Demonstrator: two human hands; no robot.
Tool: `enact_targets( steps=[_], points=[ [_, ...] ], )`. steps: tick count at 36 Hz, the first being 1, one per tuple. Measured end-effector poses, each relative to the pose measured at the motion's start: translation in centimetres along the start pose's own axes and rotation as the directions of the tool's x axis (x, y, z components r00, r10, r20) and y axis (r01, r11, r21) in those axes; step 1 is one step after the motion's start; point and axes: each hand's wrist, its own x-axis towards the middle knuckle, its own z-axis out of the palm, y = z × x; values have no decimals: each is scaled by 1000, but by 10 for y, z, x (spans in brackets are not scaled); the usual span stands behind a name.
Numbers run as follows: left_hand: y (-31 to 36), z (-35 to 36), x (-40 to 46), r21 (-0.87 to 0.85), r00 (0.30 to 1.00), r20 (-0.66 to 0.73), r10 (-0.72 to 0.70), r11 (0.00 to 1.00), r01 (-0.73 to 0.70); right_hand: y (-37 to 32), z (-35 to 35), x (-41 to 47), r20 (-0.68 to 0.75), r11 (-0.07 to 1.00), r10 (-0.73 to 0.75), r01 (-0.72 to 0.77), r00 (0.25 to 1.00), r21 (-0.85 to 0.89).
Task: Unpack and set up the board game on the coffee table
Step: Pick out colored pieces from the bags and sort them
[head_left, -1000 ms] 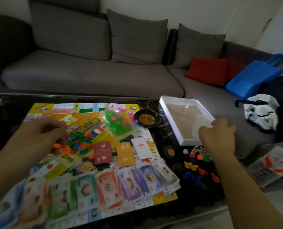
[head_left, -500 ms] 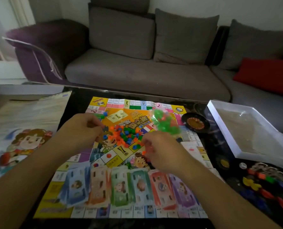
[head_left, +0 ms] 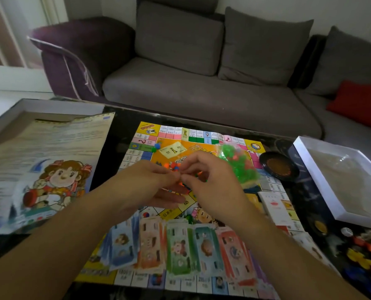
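Orange and yellow at its centre, the game board (head_left: 201, 148) is already laid flat on the dark glass bench (head_left: 119, 135) in the head view, so the main unpacking step is judged done. Along the board's near edge a row of banknote stacks (head_left: 180, 245) in blue, orange, green, teal and red is fanned out. A small black roulette wheel (head_left: 278, 167) is set just off the board's right side, and a white card deck (head_left: 274, 205) lies on the board's right margin. The emptied white box tray (head_left: 305, 156) rests at the right of the bench, with coloured pawns (head_left: 366, 254) gathered in front of it. The printed box lid (head_left: 39, 169) lies at the left.

What is left, as a judgement, is the sorting of the small plastic pieces (head_left: 173, 166), loose in the board's middle, and the opening of the clear bag of green pieces (head_left: 238, 167) beside them. The left hand (head_left: 145, 187) and right hand (head_left: 210, 180) are brought together directly over the loose pieces, fingertips meeting in a narrow pinch; what is pinched between them is too small and blurred to tell. The bag lies just beside the right hand.
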Motion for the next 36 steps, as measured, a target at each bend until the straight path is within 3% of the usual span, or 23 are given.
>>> enact_targets(
  steps=[3,10,14,17,21,36],
  points=[
    [-3,-5,0,-127,1000,-30,4,992,-7,-4,8,2,16,999,7,-8,1000,53],
    [-6,-23,4,-177,991,-122,-61,983,39,-1,19,14,82,993,42,-51,996,107],
    [-6,-34,8,-98,967,-249,-58,995,35,12,23,22,41,987,44,-38,998,-154],
    [-5,-35,10,-69,950,-311,-27,998,6,27,28,26,61,907,57,-26,997,-420],
    [0,-32,12,-100,945,-324,-41,995,9,39,41,27,81,809,66,-6,994,-588],
    [-1,-25,9,-161,970,-242,-39,987,0,38,43,29,129,772,42,50,991,-633]
  ],
)
